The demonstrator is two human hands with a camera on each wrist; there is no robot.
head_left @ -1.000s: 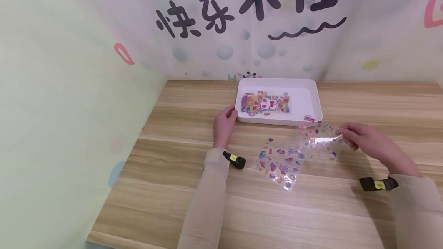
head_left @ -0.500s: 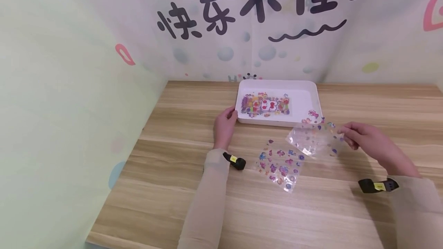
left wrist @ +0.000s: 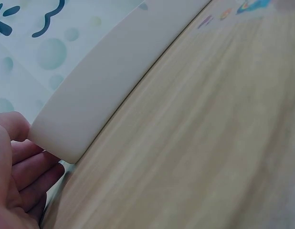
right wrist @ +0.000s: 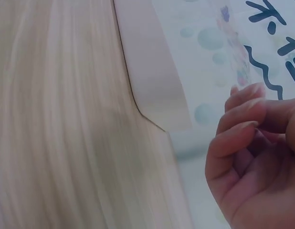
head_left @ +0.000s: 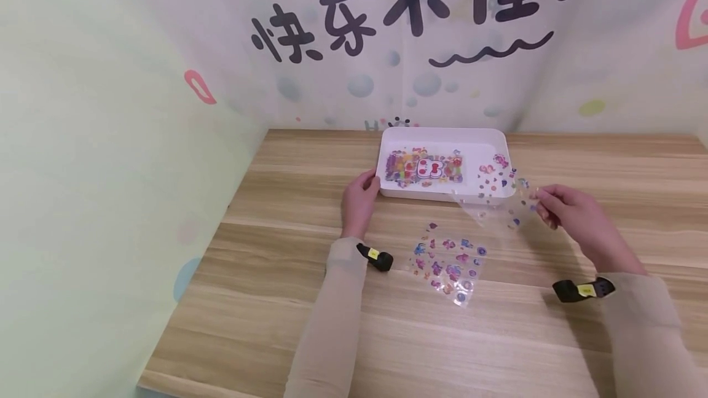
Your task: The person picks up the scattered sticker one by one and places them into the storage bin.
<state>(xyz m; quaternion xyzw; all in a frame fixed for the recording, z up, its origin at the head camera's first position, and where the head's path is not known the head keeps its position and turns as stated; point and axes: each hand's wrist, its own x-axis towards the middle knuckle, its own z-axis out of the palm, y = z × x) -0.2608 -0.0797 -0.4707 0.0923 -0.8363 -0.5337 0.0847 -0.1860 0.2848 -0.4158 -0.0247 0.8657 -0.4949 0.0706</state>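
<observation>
In the head view my left hand (head_left: 358, 204) holds the left front corner of a shallow white tray (head_left: 442, 193). The left wrist view shows the thumb at the tray's upper edge and bent fingers against its side. My right hand (head_left: 572, 220) pinches a clear sticker sheet (head_left: 517, 204) by its right edge. This sheet hangs over the tray's right front corner, its far part above the tray. Another clear sticker sheet (head_left: 448, 266) lies on the table in front of the tray. Inside the tray, at its left, lie colourful sticker sheets (head_left: 426, 167) with a white cartoon face.
The wood-grain table (head_left: 265, 275) meets a printed cloth backdrop (head_left: 332, 97) just behind the tray. A pale green cloth wall (head_left: 99, 201) runs along the left. Each wrist bears a black strap (head_left: 581, 290).
My right hand has moved slightly left and away from me, bringing the held sticker sheet off the other sheet and partly over the tray. The left hand and tray have stayed put.
</observation>
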